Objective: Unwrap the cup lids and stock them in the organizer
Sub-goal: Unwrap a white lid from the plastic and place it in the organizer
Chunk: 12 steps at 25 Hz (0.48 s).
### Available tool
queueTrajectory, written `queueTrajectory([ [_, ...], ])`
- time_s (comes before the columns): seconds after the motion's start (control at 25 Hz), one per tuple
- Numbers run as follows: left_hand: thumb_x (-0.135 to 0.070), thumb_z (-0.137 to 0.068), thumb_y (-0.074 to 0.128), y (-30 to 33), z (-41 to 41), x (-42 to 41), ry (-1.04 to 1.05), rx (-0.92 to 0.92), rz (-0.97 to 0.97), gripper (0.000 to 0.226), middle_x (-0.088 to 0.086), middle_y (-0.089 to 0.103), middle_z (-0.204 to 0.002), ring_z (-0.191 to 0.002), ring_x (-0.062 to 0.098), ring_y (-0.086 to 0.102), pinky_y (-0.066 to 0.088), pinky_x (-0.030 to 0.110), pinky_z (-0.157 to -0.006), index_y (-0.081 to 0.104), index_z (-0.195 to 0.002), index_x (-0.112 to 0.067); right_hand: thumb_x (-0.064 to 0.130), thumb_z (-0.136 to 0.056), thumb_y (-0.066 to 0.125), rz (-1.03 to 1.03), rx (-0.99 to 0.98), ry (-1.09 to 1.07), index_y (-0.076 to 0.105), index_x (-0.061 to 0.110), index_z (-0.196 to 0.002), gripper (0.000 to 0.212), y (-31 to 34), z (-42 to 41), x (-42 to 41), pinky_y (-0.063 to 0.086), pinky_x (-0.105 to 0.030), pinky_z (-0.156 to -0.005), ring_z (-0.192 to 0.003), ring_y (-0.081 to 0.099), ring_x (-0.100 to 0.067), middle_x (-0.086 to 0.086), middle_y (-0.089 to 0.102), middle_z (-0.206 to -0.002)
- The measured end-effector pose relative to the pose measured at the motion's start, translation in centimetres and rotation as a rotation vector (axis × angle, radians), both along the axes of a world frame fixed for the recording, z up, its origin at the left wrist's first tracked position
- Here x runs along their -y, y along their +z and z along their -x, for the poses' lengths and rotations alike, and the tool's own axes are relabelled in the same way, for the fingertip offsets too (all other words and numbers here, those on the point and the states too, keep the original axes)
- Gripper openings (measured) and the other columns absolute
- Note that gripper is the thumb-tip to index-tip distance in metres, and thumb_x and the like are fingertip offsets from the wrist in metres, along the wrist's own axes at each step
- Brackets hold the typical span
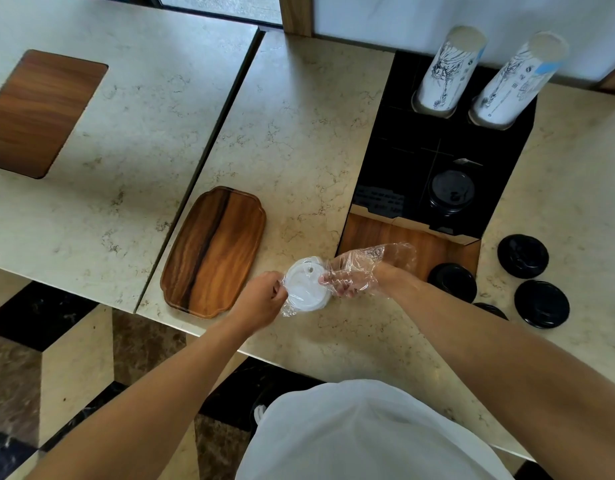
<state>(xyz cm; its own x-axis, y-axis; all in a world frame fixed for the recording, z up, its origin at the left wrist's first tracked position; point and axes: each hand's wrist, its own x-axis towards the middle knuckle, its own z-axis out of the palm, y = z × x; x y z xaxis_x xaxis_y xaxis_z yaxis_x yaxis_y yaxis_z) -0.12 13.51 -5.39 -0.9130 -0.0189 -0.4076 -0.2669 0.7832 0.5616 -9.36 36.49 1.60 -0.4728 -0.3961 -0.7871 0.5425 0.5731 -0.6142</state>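
Observation:
A short stack of white cup lids [305,285] sits in clear plastic wrap [375,259] above the front of the counter. My left hand [261,301] pinches the wrap at the stack's left edge. My right hand [354,280] grips the stack's right side through the loose plastic, which trails up and to the right. The black organizer [396,157] stands at the back right, with a stack of black lids [451,192] in one front compartment.
Two stacks of printed paper cups [449,69] [513,81] stand in the organizer's rear slots. Several loose black lids [522,256] [541,304] [453,282] lie on the counter to the right. A wooden tray [214,251] rests left of my hands. The counter's front edge is close below.

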Motion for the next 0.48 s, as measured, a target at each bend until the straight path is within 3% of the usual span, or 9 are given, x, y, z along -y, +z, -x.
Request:
queueTrajectory([
  [0.08,-0.009,-0.098,0.059,-0.4,-0.1,0.2,0.040,-0.027,-0.015,0.013,0.009,0.072,-0.090,-0.078,0.021,0.061,0.047,0.034,-0.071,0.070,-0.099,-0.002,0.000,-0.107,0.025,-0.017,0.097,-0.214,0.050,-0.018,-0.126,0.036,-1.0,0.6,-0.3,0.049,-0.023,-0.081,-0.098,0.051,-0.035,-0.029,0.064,-0.104],
  [0.12,-0.009,-0.097,0.062,-0.5,-0.1,0.2,0.060,-0.030,-0.013,0.012,0.008,0.073,-0.090,-0.079,0.019,0.062,0.046,0.030,-0.072,0.071,-0.101,-0.003,-0.003,-0.106,0.026,-0.052,0.239,-0.389,0.048,-0.018,-0.129,0.035,-0.6,0.9,0.1,0.048,-0.015,-0.073,-0.101,0.051,-0.032,-0.036,0.058,-0.125],
  [0.16,-0.010,-0.096,0.064,-0.7,-0.1,0.3,0.083,-0.029,-0.013,0.011,0.008,0.074,-0.090,-0.079,0.019,0.063,0.045,0.027,-0.072,0.072,-0.101,-0.003,-0.004,-0.106,0.026,-0.012,0.259,-0.417,0.042,-0.019,-0.135,0.036,-0.8,0.7,-0.4,0.047,-0.008,-0.059,-0.093,0.052,-0.027,-0.039,0.046,-0.140],
  [0.2,-0.011,-0.094,0.067,-0.8,0.0,0.3,0.110,-0.020,-0.010,0.010,0.008,0.075,-0.088,-0.078,0.019,0.065,0.045,0.026,-0.071,0.072,-0.099,-0.004,-0.001,-0.108,0.024,0.050,0.320,-0.444,0.038,-0.018,-0.139,0.038,0.0,0.5,-0.1,0.046,-0.010,-0.050,-0.084,0.053,-0.021,-0.040,0.039,-0.146],
  [0.24,-0.013,-0.092,0.070,-0.9,0.1,0.3,0.123,-0.015,-0.001,0.010,0.007,0.074,-0.085,-0.078,0.020,0.066,0.046,0.026,-0.069,0.073,-0.096,-0.004,0.005,-0.109,0.022,0.119,0.294,-0.355,0.038,-0.018,-0.138,0.040,0.1,0.3,0.3,0.049,-0.016,-0.052,-0.080,0.056,-0.023,-0.040,0.040,-0.143],
  [0.32,-0.014,-0.089,0.073,-0.8,0.3,0.4,0.098,-0.005,0.017,0.010,0.006,0.074,-0.082,-0.076,0.021,0.068,0.050,0.027,-0.067,0.073,-0.093,-0.005,0.012,-0.111,0.017,0.155,0.187,-0.268,0.034,-0.019,-0.142,0.047,-1.1,-0.3,-0.3,0.053,-0.037,-0.069,-0.088,0.060,-0.038,-0.035,0.049,-0.132],
  [0.36,-0.013,-0.088,0.073,-0.8,0.3,0.5,0.069,-0.005,0.033,0.010,0.007,0.075,-0.082,-0.076,0.023,0.069,0.052,0.029,-0.067,0.073,-0.092,-0.005,0.013,-0.111,0.018,0.155,0.248,-0.265,0.036,-0.017,-0.142,0.047,-1.5,-0.3,-0.6,0.050,-0.045,-0.084,-0.100,0.060,-0.045,-0.034,0.051,-0.132],
  [0.44,-0.012,-0.086,0.073,-0.5,0.4,0.7,0.020,-0.007,0.073,0.012,0.010,0.076,-0.084,-0.078,0.027,0.070,0.056,0.035,-0.069,0.073,-0.094,-0.002,0.008,-0.109,0.025,-0.033,0.143,-0.111,0.041,-0.013,-0.141,0.041,-3.0,0.6,-1.2,0.036,-0.049,-0.113,-0.128,0.050,-0.045,-0.032,0.050,-0.141],
  [0.48,-0.011,-0.086,0.072,-0.5,0.4,0.7,0.008,-0.004,0.087,0.013,0.012,0.076,-0.085,-0.079,0.028,0.070,0.058,0.038,-0.071,0.072,-0.094,-0.001,0.004,-0.108,0.031,-0.168,0.129,-0.057,0.042,-0.013,-0.140,0.039,-3.3,0.8,-1.1,0.031,-0.050,-0.116,-0.135,0.045,-0.044,-0.033,0.047,-0.145],
])
